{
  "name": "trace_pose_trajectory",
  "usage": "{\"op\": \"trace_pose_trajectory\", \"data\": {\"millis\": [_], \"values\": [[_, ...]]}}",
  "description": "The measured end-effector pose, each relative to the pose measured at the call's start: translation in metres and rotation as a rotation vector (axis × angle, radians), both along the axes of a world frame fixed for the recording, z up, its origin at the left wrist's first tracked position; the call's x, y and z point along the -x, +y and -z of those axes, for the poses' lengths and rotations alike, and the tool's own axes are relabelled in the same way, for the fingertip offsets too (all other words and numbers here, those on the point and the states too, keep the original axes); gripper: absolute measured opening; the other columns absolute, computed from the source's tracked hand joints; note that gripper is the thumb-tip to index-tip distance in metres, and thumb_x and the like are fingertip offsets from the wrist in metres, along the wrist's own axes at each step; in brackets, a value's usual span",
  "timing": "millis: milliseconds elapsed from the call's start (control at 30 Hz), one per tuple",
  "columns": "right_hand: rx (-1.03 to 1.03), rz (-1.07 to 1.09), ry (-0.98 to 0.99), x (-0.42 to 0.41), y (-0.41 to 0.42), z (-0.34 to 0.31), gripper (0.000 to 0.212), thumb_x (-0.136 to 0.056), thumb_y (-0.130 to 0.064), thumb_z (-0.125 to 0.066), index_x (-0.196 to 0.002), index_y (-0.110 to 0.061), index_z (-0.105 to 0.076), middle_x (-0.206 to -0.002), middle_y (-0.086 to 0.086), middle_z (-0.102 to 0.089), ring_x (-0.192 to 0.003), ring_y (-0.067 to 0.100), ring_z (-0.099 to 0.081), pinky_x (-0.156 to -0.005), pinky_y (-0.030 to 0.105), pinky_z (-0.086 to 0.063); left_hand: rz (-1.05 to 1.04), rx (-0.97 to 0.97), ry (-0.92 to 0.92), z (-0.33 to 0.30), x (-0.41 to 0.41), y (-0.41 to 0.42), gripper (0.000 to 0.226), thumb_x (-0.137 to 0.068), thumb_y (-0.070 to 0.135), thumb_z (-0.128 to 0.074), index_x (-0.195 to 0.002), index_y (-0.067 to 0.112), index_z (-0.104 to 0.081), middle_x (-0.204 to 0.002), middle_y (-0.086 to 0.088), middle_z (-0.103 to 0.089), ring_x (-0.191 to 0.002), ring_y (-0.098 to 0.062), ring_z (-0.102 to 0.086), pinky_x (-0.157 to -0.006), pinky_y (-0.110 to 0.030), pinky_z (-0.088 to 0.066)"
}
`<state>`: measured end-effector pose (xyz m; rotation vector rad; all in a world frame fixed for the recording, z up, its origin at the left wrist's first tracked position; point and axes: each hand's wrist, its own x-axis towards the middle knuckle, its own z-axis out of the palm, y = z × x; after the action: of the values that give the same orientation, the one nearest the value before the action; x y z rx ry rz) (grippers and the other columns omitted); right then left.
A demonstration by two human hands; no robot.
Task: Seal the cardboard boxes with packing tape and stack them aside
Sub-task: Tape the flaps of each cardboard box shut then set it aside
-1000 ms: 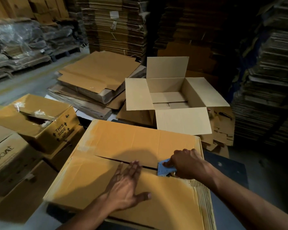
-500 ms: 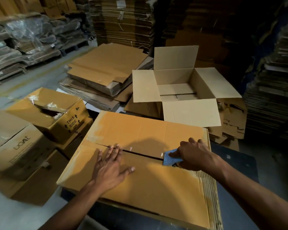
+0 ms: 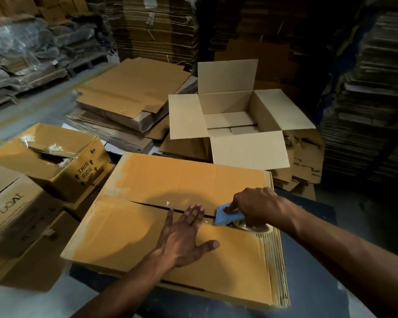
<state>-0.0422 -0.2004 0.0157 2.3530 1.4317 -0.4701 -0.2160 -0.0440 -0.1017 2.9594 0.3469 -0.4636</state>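
Left hand, flat on the cardboard box, now lies further right along the seam, just beside the blue tape dispenser.

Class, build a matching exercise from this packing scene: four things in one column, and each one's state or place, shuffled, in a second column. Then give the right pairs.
Things:
1. left hand
2. right hand
3. pale box
4. box printed THIS SIDE UP

States:
A. flaps open
B. flat on the box being sealed
C. torn top, left of the box being sealed
D. grips the blue tape dispenser

Pairs: 1-B, 2-D, 3-A, 4-C
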Motion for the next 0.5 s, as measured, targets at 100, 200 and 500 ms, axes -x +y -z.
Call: {"op": "trace_pose_trajectory", "data": {"millis": [100, 200, 500], "values": [[0.019, 0.027, -0.014, -0.007, -0.015, -0.012, 0.060, -0.091, -0.039, -0.072, -0.146, -0.045, -0.051, -0.116, -0.004, -0.066, -0.086, 0.018, -0.060, -0.068, 0.032, -0.045, -0.005, 0.028, -0.040, 0.004, 0.003, 0.000, 0.116, -0.073, 0.098, 0.010, -0.164, 0.026, 0.015, -0.169, 0.011, 0.023, -0.154, -0.006, 0.022, -0.124, -0.056, 0.016], [0.058, 0.027, -0.001, -0.014, -0.036, -0.018, 0.060, -0.090, -0.040, -0.073, -0.145, -0.046, -0.050, -0.121, -0.004, -0.065, -0.097, 0.018, -0.064, -0.077, 0.034, -0.053, 0.004, 0.056, -0.053, 0.006, 0.005, 0.001, 0.116, -0.072, 0.099, 0.009, -0.163, 0.027, 0.015, -0.168, 0.013, 0.024, -0.154, -0.005, 0.024, -0.123, -0.053, 0.019], [0.146, 0.109, -0.002, -0.022, -0.088, -0.015, 0.060, -0.097, -0.038, -0.067, -0.151, -0.045, -0.042, -0.132, -0.003, -0.061, -0.117, 0.019, -0.060, -0.096, 0.040, -0.052, 0.060, -0.054, -0.273, 0.010, -0.004, -0.015, 0.115, -0.083, 0.097, -0.023, -0.155, 0.011, -0.045, -0.163, -0.009, -0.038, -0.153, -0.024, -0.033, -0.123, -0.065, -0.010]]}}
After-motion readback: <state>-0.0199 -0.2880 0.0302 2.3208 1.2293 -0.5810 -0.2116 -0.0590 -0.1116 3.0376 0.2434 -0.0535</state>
